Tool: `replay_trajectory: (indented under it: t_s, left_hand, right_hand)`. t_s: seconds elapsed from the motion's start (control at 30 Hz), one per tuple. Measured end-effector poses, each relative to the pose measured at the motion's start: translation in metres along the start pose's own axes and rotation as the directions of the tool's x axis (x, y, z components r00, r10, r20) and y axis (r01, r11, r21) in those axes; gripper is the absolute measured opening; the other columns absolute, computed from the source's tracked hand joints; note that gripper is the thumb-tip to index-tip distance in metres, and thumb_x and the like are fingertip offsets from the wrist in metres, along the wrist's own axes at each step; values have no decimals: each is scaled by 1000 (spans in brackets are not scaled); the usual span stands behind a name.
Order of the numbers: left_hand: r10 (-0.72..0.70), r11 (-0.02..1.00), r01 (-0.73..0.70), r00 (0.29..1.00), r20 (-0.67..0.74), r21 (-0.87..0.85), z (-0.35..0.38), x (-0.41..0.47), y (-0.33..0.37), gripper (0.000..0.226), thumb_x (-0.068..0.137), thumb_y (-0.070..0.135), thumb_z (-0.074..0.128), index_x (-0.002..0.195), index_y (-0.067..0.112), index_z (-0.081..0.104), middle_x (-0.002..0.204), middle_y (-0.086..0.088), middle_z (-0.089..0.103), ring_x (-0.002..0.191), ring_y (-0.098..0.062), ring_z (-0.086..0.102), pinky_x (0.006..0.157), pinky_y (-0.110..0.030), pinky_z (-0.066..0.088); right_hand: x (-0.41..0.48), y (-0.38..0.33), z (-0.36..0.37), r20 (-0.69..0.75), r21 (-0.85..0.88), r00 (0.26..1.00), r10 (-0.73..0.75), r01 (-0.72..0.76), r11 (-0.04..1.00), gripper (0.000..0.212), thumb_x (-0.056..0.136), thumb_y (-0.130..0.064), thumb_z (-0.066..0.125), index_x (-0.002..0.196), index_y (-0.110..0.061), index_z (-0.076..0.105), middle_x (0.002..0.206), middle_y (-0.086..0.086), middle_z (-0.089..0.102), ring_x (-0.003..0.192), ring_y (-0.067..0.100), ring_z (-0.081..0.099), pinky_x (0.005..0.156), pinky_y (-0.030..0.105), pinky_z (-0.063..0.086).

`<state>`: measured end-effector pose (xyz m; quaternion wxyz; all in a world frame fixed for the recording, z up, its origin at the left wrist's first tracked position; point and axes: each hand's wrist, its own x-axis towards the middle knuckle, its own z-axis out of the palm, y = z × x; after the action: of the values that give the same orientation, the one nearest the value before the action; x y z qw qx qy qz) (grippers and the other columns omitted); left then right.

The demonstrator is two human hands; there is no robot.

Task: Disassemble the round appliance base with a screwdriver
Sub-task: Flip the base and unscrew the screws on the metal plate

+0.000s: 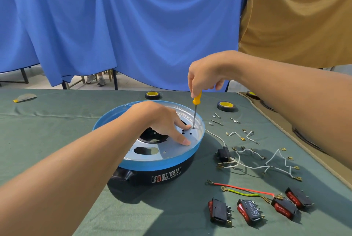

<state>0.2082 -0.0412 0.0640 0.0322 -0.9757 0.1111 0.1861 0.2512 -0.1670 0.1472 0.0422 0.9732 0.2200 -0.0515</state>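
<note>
Right hand (204, 75) pinches yellow-handled screwdriver (195, 109) upright, tip in round appliance base (152, 152) plate; left hand (162, 121) presses flat, fingers spread beside tip.

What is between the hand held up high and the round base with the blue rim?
A yellow-handled screwdriver. The right hand grips its handle, and its metal shaft reaches down into the round blue-rimmed appliance base. The head view shows this.

Beneath the left hand (162, 121), the round appliance base (162, 164) has a smooth, softly shining metal plate (171, 153), a glossy blue rim and a shiny black plastic body. The screwdriver (195, 110) in the right hand (203, 77) has a glossy yellow plastic handle and a bare metal shaft. Under both hands lies matt green cloth (57, 121), faintly creased. Below the right forearm are black plastic switches (219, 211) with glossy red rockers.
</note>
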Motion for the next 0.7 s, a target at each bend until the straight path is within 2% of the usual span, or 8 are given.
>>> replay_trajectory:
  t_s: [0.13, 0.2, 0.27, 0.37, 0.43, 0.57, 0.63, 0.7]
  left_hand:
    - [1, 1000, -1, 1000, -4, 4, 0, 0, -1, 70, 77, 80, 45, 142, 58, 29, 140, 9, 41, 110, -19, 40, 91, -33, 35]
    - [6, 1000, -6, 1000, -7, 10, 1, 1, -1, 71, 77, 81, 44, 142, 58, 29, 141, 8, 40, 111, -19, 41, 90, -33, 35]
    - [6, 1000, -6, 1000, -15, 13, 2, 1, -2, 71, 77, 81, 43, 143, 58, 28, 143, 8, 40, 112, -21, 42, 90, -33, 36]
    - [6, 1000, -6, 1000, -11, 9, 2, 2, -2, 71, 78, 81, 43, 143, 57, 28, 147, 8, 37, 121, -22, 43, 91, -33, 35]
    - [5, 1000, -5, 1000, -1, 9, 2, 2, -2, 72, 77, 81, 43, 143, 57, 28, 149, 8, 35, 125, -23, 42, 93, -34, 35]
    - [10, 1000, -10, 1000, -6, -9, 2, 1, -2, 71, 78, 80, 44, 143, 57, 28, 149, 8, 36, 125, -23, 41, 92, -33, 34]
    - [8, 1000, -8, 1000, -8, -11, 3, 1, -2, 70, 78, 80, 44, 143, 57, 28, 150, 7, 36, 126, -23, 41, 92, -33, 34]
    - [2, 1000, -2, 1000, -7, -9, 3, 1, -2, 70, 77, 81, 44, 142, 58, 29, 149, 8, 35, 126, -23, 42, 92, -33, 34]
  right_hand:
    - [-1, -1, 4, -10, -87, 999, 45, -46, 995, 57, 95, -54, 44, 63, -10, 62, 41, -3, 48, 40, 16, 42, 42, 19, 37]
    - [2, -1, 9, -90, -140, 995, 39, -51, 989, 56, 97, -44, 41, 54, -12, 58, 29, -5, 41, 33, 14, 39, 37, 17, 31]
    - [3, 1, 11, -125, -128, 992, 24, -40, 991, 42, 92, -30, 52, 55, -11, 56, 35, -2, 46, 37, 17, 41, 44, 20, 34]
    - [2, 4, 10, -83, 3, 997, 5, -4, 1000, 20, 85, -27, 65, 81, -8, 67, 53, 1, 53, 48, 18, 45, 48, 22, 39]
    - [2, 5, 8, -26, 87, 1000, -10, 12, 996, 25, 82, -27, 71, 97, -7, 68, 64, 2, 53, 56, 17, 47, 50, 24, 44]
    - [2, 5, 9, -61, 33, 998, 20, -18, 999, 52, 91, -53, 53, 65, -8, 54, 52, 2, 46, 46, 20, 40, 48, 24, 39]
    - [3, 3, 11, -134, -38, 991, 24, -29, 999, 47, 95, -39, 49, 59, -8, 49, 46, 4, 44, 42, 22, 39, 49, 24, 37]
    - [2, 1, 11, -125, -30, 992, 23, -26, 999, 26, 90, -24, 55, 73, -5, 61, 51, 5, 48, 45, 22, 42, 49, 24, 39]
